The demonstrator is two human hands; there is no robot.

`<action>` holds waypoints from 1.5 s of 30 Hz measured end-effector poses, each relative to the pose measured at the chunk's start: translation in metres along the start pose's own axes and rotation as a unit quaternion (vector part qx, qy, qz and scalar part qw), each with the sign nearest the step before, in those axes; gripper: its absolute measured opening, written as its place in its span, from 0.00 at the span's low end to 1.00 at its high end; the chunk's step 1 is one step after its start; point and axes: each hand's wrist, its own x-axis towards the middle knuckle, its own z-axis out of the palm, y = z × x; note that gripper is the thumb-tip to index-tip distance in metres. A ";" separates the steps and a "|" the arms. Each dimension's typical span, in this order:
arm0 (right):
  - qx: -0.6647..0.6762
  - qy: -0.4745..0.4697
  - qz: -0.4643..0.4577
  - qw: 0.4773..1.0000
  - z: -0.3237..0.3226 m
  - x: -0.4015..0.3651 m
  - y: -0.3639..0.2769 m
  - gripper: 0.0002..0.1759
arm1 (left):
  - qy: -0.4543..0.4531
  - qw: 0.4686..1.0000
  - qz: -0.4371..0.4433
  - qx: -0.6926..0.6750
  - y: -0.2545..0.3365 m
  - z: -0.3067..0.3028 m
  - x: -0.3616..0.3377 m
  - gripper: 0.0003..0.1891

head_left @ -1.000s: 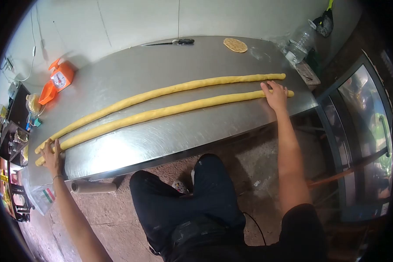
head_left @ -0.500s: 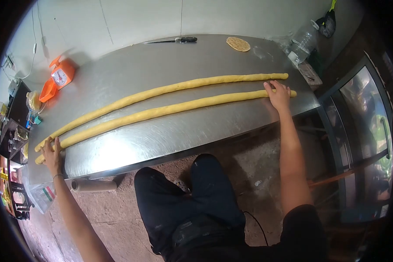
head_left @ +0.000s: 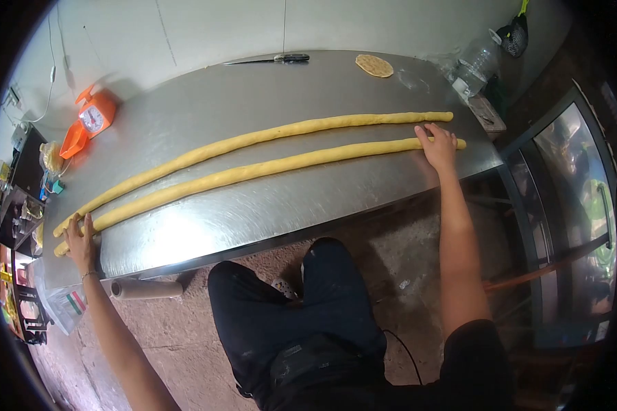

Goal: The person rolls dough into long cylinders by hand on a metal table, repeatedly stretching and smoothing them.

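Observation:
Two long yellow dough ropes lie side by side on a steel table. My left hand (head_left: 79, 245) rests over the left end of the near dough rope (head_left: 253, 170), fingers spread and fingertips close to the far dough rope (head_left: 267, 135). At the other end, my right hand (head_left: 439, 147) lies across the near rope, its thumb apart from the fingers. A short tip of the rope sticks out beyond each hand. The palms hide the dough under them. The far rope curves alongside, with a narrow gap between the two.
Along the back of the steel table (head_left: 206, 89) lie a knife (head_left: 291, 58) and a flat round piece of dough (head_left: 374, 66). An orange scale (head_left: 96, 113) and orange tray (head_left: 74, 141) stand left. A clear plastic jug (head_left: 476, 67) is at the right corner, a roll (head_left: 146, 288) below the front edge.
The view has shifted very slightly. Both hands stay at the ends of the near dough rope, and neither rope has visibly moved on the table.

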 end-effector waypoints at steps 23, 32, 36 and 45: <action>0.001 0.012 -0.006 1.000 0.001 0.001 0.002 0.35 | 0.073 0.990 0.031 -0.115 -0.015 0.016 0.008 0.34; -0.001 0.010 0.001 1.000 0.003 0.006 0.004 0.35 | 0.057 0.986 -0.002 -0.155 -0.022 0.022 0.019 0.36; -0.003 0.016 -0.007 1.000 0.003 0.003 0.004 0.35 | 0.072 0.988 0.064 -0.119 -0.044 0.039 0.022 0.36; -0.001 0.013 -0.007 1.000 0.005 0.006 0.006 0.35 | 0.052 0.984 -0.002 -0.168 -0.018 0.016 0.013 0.38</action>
